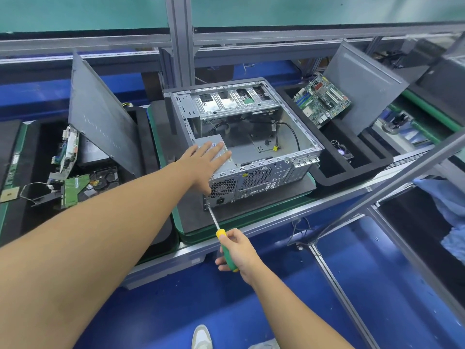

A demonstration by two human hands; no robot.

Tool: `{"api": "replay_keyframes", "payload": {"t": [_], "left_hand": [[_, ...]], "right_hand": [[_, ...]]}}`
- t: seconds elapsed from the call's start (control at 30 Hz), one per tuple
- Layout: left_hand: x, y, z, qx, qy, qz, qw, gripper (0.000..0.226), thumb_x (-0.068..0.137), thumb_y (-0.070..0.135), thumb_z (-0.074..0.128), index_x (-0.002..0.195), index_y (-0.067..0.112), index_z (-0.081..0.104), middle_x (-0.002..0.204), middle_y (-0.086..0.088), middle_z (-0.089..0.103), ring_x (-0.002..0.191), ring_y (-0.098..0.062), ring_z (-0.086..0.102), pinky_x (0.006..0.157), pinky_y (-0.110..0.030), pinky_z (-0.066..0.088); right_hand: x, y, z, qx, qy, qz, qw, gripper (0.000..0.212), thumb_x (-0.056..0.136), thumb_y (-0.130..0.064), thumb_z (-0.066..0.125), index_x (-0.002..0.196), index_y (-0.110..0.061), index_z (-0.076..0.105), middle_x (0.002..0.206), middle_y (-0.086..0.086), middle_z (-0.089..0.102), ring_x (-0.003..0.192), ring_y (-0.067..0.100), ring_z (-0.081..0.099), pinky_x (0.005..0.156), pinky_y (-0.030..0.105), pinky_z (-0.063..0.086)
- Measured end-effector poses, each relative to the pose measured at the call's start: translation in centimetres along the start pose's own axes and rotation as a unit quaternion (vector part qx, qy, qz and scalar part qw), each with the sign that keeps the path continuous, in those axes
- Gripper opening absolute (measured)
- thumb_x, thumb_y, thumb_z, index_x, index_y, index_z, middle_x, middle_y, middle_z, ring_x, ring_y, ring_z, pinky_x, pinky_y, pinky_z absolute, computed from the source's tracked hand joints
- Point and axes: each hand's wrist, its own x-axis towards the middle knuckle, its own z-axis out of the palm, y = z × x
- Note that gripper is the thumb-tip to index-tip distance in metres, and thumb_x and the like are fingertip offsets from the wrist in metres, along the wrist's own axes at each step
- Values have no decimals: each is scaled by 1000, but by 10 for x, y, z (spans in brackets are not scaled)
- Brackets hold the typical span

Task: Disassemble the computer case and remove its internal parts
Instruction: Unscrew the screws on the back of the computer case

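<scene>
An open grey computer case [297,157] lies on its side on a dark mat, rear panel toward me. Its power supply [227,161] sits in the near left corner. My left hand [205,165] lies flat on top of the power supply, fingers straight, thumb down over the rear grille. My right hand [237,250] grips the green and yellow handle of a screwdriver [218,224]. The screwdriver's tip touches the lower left corner of the case's rear panel. Loose black cables [289,133] lie inside the case, and the drive cage [236,100] is at the far side.
A removed motherboard [323,99] leans in a black foam tray [352,167] on the right, beside a grey side panel [364,89]. Left, another panel [100,114] leans over circuit boards [73,187] and a hard drive. A slanted metal rail [392,182] crosses at right.
</scene>
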Motion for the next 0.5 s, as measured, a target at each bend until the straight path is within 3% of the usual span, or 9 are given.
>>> {"api": "replay_keyframes", "payload": {"t": [0.13,0.33,0.5], "left_hand": [[1,0,1,6,-1,2,1000,122,81,45,73,152,35,-26,162,0,-29,152,-26,-17,122,-49,-2],[1,0,0,5,-4,3,1000,122,81,45,73,152,35,-26,162,0,-30,152,-26,-18,123,-49,-2],[0,0,0,4,-1,4,1000,121,81,45,73,152,35,-26,162,0,-29,152,-26,-17,122,-49,-2]], "right_hand": [[1,-4,1,-11,-8,8,1000,19,101,-34,58,99,-16,51,85,7,57,55,17,56,51,30,48],[-2,-15,4,9,-55,77,995,30,103,-22,38,97,-6,63,80,9,69,59,18,57,55,30,50],[-1,-7,-2,-3,-39,14,999,16,102,-25,54,99,-10,52,86,10,60,63,23,65,66,39,59]]}}
